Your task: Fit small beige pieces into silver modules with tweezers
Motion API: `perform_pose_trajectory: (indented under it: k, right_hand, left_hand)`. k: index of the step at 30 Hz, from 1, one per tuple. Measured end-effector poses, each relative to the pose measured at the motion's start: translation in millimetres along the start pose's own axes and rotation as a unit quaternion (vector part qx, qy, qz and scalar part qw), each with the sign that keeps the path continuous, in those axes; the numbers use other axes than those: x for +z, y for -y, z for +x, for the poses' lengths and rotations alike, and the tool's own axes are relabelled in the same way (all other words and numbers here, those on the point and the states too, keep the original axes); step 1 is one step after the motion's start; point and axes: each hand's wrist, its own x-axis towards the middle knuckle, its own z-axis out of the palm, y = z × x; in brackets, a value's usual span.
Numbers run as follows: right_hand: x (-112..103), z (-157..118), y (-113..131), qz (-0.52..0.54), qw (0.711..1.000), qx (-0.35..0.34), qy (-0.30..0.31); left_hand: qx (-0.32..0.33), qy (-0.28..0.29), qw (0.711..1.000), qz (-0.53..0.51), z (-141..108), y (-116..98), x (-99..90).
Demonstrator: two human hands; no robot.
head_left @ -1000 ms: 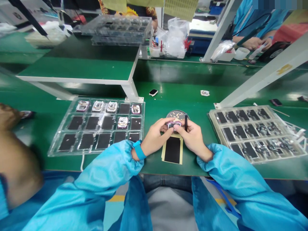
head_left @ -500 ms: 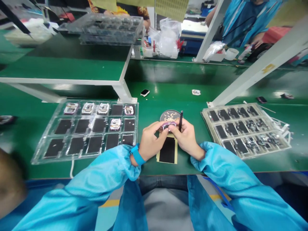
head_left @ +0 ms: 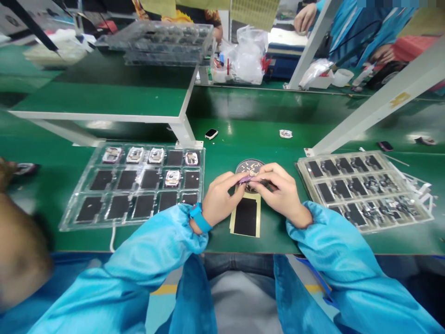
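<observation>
A small purple watch case (head_left: 245, 179) is held up at the middle of the bench, tilted so that I see it nearly edge-on. My left hand (head_left: 222, 197), with a blue band at the wrist, pinches its left side between thumb and fingers. On the other side, the thumb and fingertips of my right hand (head_left: 281, 192) close on its right edge. Just behind the hands lies a round grey dish (head_left: 249, 163) with many tiny parts. Below them a black pad (head_left: 245, 218) with a yellow border rests on the bench.
On the left, a clear tray (head_left: 139, 184) holds several watch cases among dark compartments. A second tray (head_left: 365, 190) at right carries dark screens and metal parts. Farther back are a watch (head_left: 211, 134), a white case (head_left: 285, 133) and a shelf (head_left: 104, 97). Another person's arm (head_left: 21, 236) reaches in at left.
The purple watch case has tipped from showing its opening to nearly edge-on. The black pen-like tool that stood up from my right hand no longer shows. The view has shifted slightly left.
</observation>
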Motion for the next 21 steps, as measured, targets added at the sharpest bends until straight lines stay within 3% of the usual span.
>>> perform_pose_trajectory:
  k: [8,21]
  right_hand:
    - [6.6,-5.6,-8.8,-0.011,1.0,-0.011,0.023]
    - [8.9,-5.7,-7.3,-0.024,1.0,0.009,0.001]
  left_hand:
    - [-0.021,0.011,1.0,0.013,-1.1,2.3,1.7]
    - [-0.019,0.029,0.996,0.087,-2.4,-0.6,0.1]
